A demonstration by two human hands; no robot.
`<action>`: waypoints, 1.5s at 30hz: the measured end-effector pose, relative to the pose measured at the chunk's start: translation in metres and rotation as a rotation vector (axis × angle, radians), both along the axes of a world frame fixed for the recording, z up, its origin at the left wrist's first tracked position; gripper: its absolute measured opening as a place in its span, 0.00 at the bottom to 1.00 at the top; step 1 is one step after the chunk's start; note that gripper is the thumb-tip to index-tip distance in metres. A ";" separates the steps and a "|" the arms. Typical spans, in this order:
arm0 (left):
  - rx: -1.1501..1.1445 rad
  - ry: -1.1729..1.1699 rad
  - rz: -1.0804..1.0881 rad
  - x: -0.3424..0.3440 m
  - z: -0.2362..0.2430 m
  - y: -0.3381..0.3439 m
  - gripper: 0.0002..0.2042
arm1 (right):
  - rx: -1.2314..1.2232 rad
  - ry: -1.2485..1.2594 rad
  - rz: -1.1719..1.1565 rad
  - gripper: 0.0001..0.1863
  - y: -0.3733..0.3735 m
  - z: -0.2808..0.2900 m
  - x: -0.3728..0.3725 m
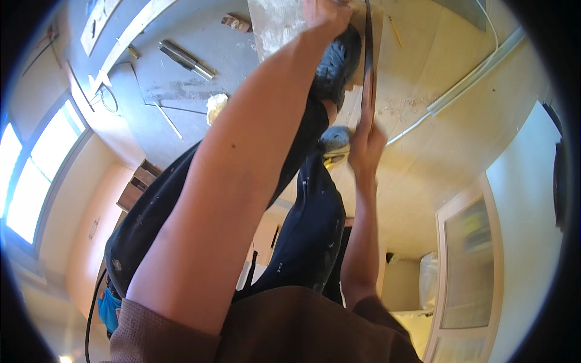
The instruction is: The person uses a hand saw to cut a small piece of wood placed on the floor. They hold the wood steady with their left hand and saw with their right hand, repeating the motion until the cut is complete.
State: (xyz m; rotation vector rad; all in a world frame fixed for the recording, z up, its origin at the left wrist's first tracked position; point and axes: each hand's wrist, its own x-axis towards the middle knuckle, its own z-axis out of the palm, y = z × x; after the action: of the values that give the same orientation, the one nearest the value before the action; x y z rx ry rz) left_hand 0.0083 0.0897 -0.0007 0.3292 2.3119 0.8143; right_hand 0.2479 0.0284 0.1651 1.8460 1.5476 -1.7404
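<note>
The right grip (367, 145) is closed round the handle of what looks like a saw (367, 75), its long blade seen nearly edge-on. The blade runs over the right part of a board (273, 24) on the floor (423, 54), at the top of the view. The left grip (327, 13) is at the board's far part, cut off by the picture's edge; whether it clasps something or only presses down, I cannot tell.

The chief danger, I judge, is to the left grip and the front shoe (339, 63): both sit just left of the blade, so a jump of the saw or a lean that way could cut fingers or toes. No clamp shows, and the shoe seems to pin the board; if it slides, the board could turn and bind or bend the blade. Sawdust (417, 109) on the floor could make footing slick for the rear shoe (336, 138). The pencil (395, 31), just right of the board, could get knocked away.
</note>
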 end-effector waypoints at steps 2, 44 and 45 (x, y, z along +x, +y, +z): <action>0.003 0.075 -0.043 -0.002 0.000 0.005 0.09 | 0.058 0.087 -0.012 0.34 0.023 -0.032 -0.036; 0.132 0.050 0.021 -0.017 -0.056 -0.012 0.08 | 0.138 0.076 -0.002 0.36 -0.042 -0.003 0.008; 0.075 0.000 0.080 -0.021 -0.043 -0.014 0.08 | 0.042 0.009 0.021 0.36 -0.062 0.041 0.051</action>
State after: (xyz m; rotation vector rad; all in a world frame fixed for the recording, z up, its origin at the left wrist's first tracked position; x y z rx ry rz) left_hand -0.0129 0.0754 -0.0437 0.2708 2.3108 0.9420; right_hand 0.2984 -0.0337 0.2060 1.8365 1.6127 -1.7222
